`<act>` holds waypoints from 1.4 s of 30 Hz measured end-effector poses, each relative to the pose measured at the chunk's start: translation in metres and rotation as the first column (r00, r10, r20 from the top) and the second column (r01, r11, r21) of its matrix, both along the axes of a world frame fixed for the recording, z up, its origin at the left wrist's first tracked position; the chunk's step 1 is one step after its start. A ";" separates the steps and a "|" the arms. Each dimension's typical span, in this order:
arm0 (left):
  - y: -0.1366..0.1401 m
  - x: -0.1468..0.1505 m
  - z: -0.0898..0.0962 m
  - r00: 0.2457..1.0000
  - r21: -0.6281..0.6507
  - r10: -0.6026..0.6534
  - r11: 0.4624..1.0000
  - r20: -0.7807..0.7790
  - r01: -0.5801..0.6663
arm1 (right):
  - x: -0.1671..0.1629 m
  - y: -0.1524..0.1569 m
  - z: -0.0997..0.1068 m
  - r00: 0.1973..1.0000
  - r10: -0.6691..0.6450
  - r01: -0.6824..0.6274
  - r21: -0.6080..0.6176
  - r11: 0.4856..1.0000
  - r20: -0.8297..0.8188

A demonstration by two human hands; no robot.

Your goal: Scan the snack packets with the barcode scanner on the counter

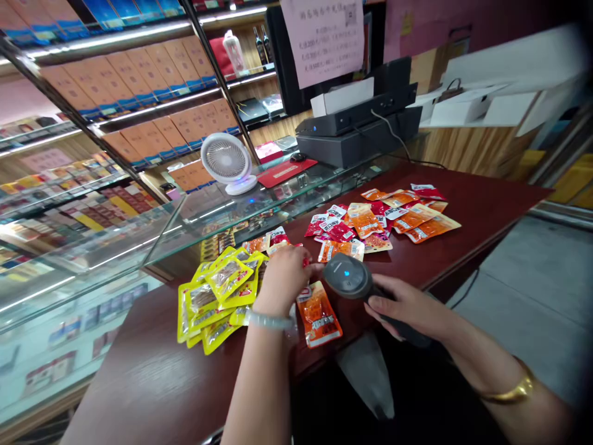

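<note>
My right hand is wrapped around the handle of a dark grey barcode scanner, its head pointing left. My left hand is bent over the counter just left of the scanner head. Bits of a small red snack packet show at its fingers, the rest being hidden by the hand. Below the fingers lies an orange snack packet. Left of my wrist, yellow snack packets are heaped. Beyond the scanner is a pile of red and orange packets.
The dark red counter adjoins a glass display case. A white fan, a red mat and black checkout equipment stand behind. Boxed goods fill the shelves. A clear plastic bag hangs at the near edge.
</note>
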State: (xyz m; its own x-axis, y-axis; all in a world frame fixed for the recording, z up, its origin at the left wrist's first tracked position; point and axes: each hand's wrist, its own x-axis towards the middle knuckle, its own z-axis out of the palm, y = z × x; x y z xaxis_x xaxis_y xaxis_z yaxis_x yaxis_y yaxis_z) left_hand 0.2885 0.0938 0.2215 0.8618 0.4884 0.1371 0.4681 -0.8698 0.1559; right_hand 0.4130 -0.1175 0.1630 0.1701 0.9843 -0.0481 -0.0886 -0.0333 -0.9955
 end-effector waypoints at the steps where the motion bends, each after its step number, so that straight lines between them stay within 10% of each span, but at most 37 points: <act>1: -0.014 -0.014 -0.005 0.996 0.114 0.089 0.989 0.023 -0.091 | 0.000 -0.002 -0.001 1.000 0.013 -0.013 0.001 1.000 -0.005; 6: -0.065 -0.065 -0.041 0.920 0.218 0.392 0.898 -0.010 -0.381 | 0.001 -0.007 -0.013 0.996 0.068 -0.069 -0.004 0.998 -0.050; 15: -0.094 -0.075 -0.045 0.917 0.030 0.388 0.922 -0.096 -0.387 | 0.000 -0.030 -0.028 0.973 0.146 -0.158 -0.051 0.986 -0.179; 22: -0.086 -0.046 -0.047 0.888 -0.323 0.456 0.832 -0.063 -0.450 | 0.008 -0.030 -0.030 0.941 0.137 -0.156 -0.036 0.987 -0.310; 36: -0.052 0.028 -0.038 0.916 -0.388 0.394 0.859 0.081 -0.335 | 0.034 -0.023 -0.016 0.942 0.003 -0.035 -0.089 0.995 -0.335; 42: -0.034 0.084 -0.029 0.953 -0.433 0.183 0.899 0.240 -0.064 | 0.045 -0.028 -0.013 0.935 -0.161 0.105 -0.187 0.977 -0.316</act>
State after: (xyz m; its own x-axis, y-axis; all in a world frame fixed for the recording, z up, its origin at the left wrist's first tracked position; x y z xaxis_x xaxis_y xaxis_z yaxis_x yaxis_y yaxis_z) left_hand 0.3726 0.0596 0.1921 0.7501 0.6513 0.1148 0.4555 -0.6346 0.6244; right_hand 0.4581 -0.1452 0.1496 0.2465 0.9271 -0.2823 -0.4234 -0.1591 -0.8919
